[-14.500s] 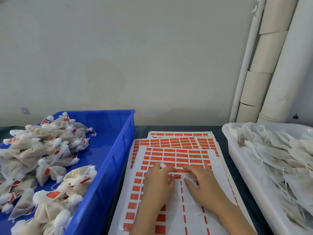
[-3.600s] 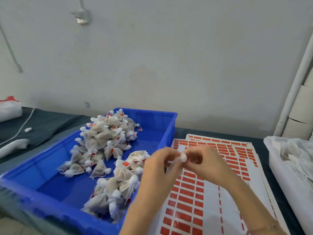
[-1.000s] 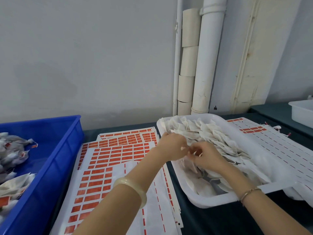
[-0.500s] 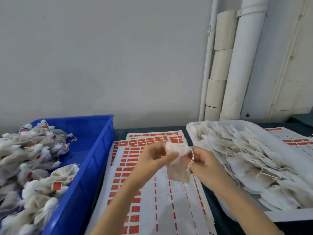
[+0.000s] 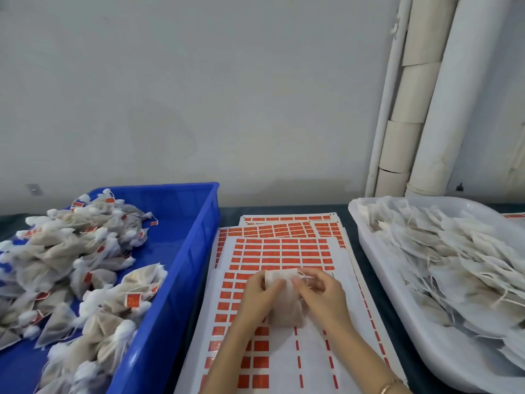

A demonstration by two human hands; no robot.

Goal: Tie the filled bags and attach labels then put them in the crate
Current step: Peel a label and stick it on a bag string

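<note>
A filled white mesh bag (image 5: 286, 305) hangs between my hands above the label sheets (image 5: 281, 253). My left hand (image 5: 260, 298) pinches its top left edge. My right hand (image 5: 324, 294) pinches the top right, where the thin drawstring (image 5: 305, 275) sticks out. The sheets carry rows of orange labels, several peeled away near me. The blue crate (image 5: 184, 251) on the left holds several tied bags with orange labels (image 5: 85, 268). The white tray (image 5: 397, 282) on the right is heaped with untied bags (image 5: 454, 260).
A dark cloth covers the table (image 5: 366, 268) between the sheets and the tray. White pipes (image 5: 443, 103) run up the wall at the back right. Another label sheet (image 5: 514, 216) peeks out behind the tray.
My hands have carried the bag from the white tray leftward and lowered it over the label sheets. My view has swung back to the left, centring on the sheets.
</note>
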